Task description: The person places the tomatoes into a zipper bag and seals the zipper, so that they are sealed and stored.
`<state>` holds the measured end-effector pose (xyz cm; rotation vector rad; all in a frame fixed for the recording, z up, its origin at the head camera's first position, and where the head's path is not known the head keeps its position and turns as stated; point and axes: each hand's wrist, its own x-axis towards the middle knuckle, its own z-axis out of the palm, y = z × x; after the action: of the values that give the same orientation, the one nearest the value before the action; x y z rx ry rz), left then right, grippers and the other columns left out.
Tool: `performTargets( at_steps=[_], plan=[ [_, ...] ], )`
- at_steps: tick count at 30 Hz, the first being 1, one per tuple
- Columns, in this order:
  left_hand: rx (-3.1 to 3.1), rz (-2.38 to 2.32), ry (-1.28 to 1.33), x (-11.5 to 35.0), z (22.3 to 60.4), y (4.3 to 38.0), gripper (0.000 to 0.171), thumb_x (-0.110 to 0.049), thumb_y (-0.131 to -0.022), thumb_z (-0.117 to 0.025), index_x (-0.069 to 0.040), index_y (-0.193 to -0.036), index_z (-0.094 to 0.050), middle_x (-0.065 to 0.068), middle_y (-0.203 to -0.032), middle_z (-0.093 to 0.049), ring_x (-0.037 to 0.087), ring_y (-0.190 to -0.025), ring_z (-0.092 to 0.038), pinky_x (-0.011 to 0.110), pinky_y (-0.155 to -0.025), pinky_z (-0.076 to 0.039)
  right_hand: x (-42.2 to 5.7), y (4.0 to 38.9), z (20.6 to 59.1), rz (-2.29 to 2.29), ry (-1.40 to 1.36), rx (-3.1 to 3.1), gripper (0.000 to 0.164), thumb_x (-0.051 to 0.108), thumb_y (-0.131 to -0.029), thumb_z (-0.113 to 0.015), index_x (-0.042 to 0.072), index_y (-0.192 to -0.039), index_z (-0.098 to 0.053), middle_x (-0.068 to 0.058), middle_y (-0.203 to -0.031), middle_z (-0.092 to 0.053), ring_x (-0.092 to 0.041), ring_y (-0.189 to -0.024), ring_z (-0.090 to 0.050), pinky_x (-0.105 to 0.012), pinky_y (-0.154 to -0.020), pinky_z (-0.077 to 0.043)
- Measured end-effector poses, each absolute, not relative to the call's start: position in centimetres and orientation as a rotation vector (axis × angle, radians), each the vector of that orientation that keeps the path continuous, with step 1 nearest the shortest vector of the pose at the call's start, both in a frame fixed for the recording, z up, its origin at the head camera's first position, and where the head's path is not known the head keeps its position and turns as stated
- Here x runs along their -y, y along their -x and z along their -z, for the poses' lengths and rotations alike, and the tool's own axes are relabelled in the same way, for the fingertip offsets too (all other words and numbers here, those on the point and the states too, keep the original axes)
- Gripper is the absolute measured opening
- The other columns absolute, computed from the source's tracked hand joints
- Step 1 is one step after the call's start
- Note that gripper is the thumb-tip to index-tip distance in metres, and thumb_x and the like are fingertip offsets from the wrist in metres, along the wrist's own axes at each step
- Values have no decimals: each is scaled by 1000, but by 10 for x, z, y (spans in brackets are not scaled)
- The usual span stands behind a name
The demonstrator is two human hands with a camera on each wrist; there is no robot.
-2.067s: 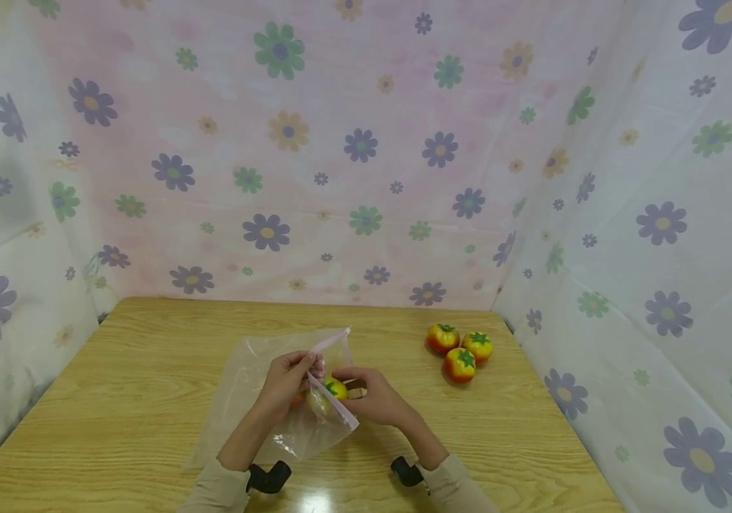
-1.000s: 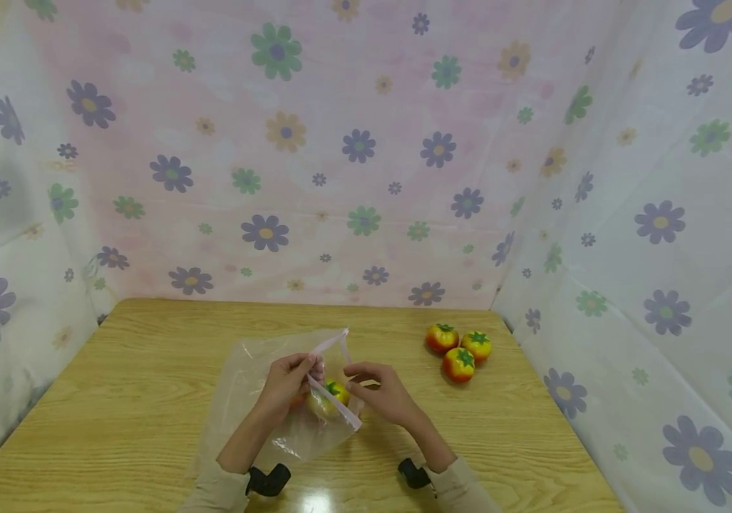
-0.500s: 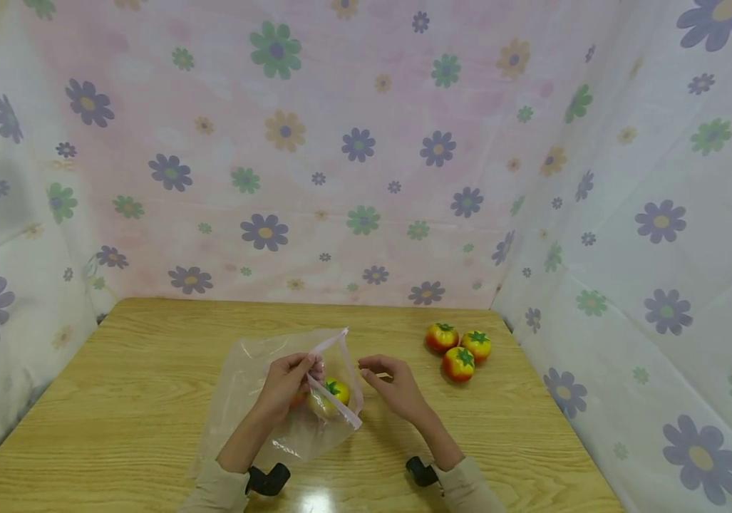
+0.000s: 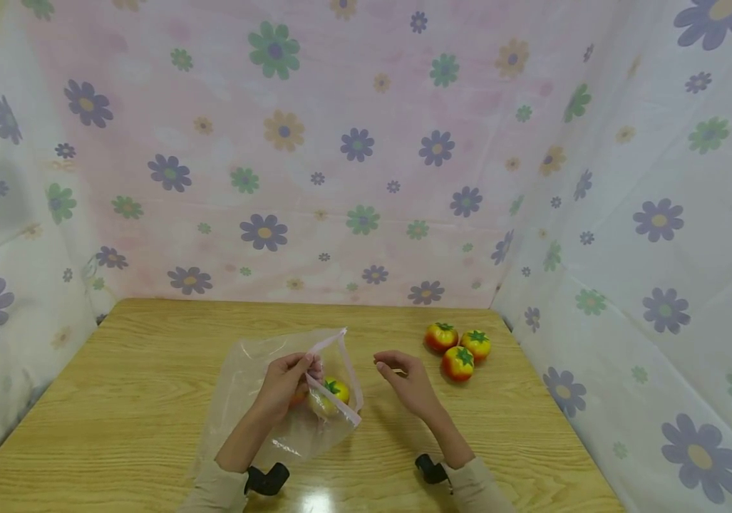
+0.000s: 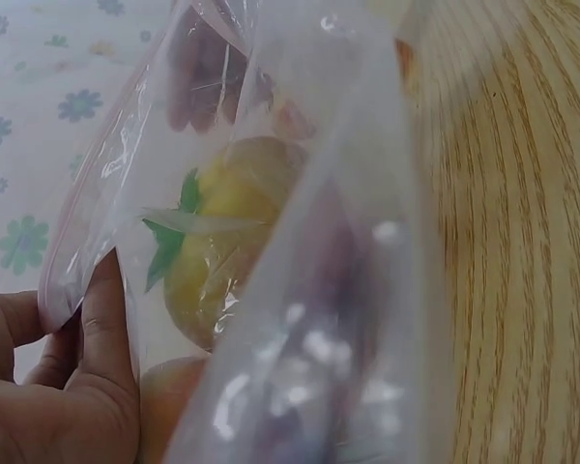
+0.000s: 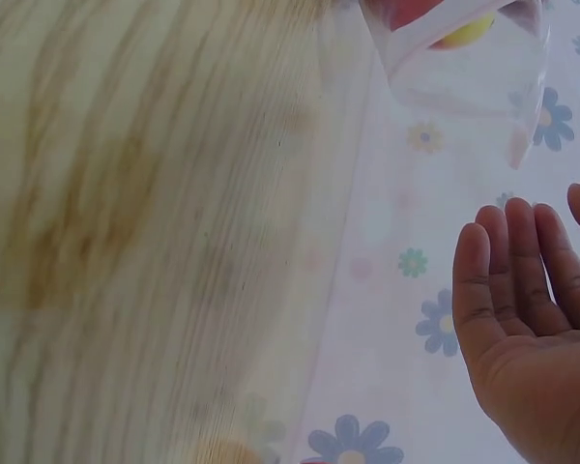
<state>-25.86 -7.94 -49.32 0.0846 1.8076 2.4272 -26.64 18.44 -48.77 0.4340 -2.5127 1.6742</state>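
A clear zip bag (image 4: 256, 399) lies on the wooden table (image 4: 147, 399) with its pink-edged mouth raised. My left hand (image 4: 289, 381) pinches the upper edge of that mouth; the left wrist view shows thumb and fingers (image 5: 97, 329) gripping the plastic (image 5: 300, 290). Inside the bag lies a yellow-red toy tomato (image 4: 333, 392) with a green top, seen close through the plastic as the tomato (image 5: 222, 242). My right hand (image 4: 404, 377) hovers empty to the right of the bag, fingers relaxed and straight, its palm (image 6: 532, 309) showing in the right wrist view.
Three more toy tomatoes (image 4: 458, 349) sit in a cluster at the table's far right, just beyond the right hand. Flowered cloth walls (image 4: 353, 157) close in the back and both sides. The table's right edge (image 4: 552, 413) runs close to the cloth.
My right hand has let go of the tomato inside the bag, come out of the mouth and moved right toward the three tomatoes. The left hand keeps holding the bag's edge.
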Motion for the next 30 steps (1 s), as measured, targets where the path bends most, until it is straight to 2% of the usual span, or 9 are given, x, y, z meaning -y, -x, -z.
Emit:
performTargets(
  at_steps=[5, 14, 19, 23, 26, 30],
  plan=[
    [-1818, -2432, -70, 79, 494, 259, 31, -10, -108, -50, 18, -118, -60, 4, -88, -69, 11, -79, -68, 19, -72, -59, -191, 267, 488, -1680, -384, 2484, 21, 19, -102, -64, 6, -117, -73, -13, -115, -73, -22, -104, -67, -22, -84, -55],
    [-1776, -2451, -34, 81, 492, 257, 31, -9, -107, -52, 18, -120, -59, 3, -87, -69, 10, -78, -68, 20, -74, -60, -205, 273, 488, -1729, -323, 2403, 23, 16, -101, -65, 0, -116, -71, -17, -115, -72, -9, -98, -65, -20, -84, -55],
    [-1767, -2457, -10, 82, 491, 258, 30, -9, -107, -52, 18, -120, -60, 3, -87, -69, 11, -79, -69, 21, -75, -60, -213, 275, 486, -1710, -313, 2349, 20, 12, -100, -67, 0, -114, -73, -20, -112, -73, -8, -95, -67, -19, -83, -56],
    [-1783, -2450, 13, 83, 493, 259, 29, -9, -107, -52, 15, -119, -62, 3, -88, -70, 11, -81, -69, 22, -77, -60, -221, 277, 487, -1702, -258, 2324, 20, 11, -101, -65, -1, -116, -72, -21, -116, -71, -18, -102, -68, -18, -86, -55],
    [-1772, -2455, 18, 83, 494, 261, 28, -9, -107, -52, 15, -119, -62, 4, -89, -70, 12, -81, -69, 22, -78, -60, -229, 279, 488, -1668, -209, 2312, 23, 12, -102, -63, -2, -119, -70, -21, -120, -70, -18, -105, -67, -17, -87, -54],
    [-1745, -2462, 18, 84, 496, 261, 28, -8, -107, -51, 15, -119, -61, 4, -89, -70, 12, -81, -68, 23, -78, -60, -242, 282, 485, -1630, -140, 2270, 25, 12, -102, -64, -4, -121, -69, -21, -120, -70, -3, -100, -64, -12, -86, -51]
  ],
)
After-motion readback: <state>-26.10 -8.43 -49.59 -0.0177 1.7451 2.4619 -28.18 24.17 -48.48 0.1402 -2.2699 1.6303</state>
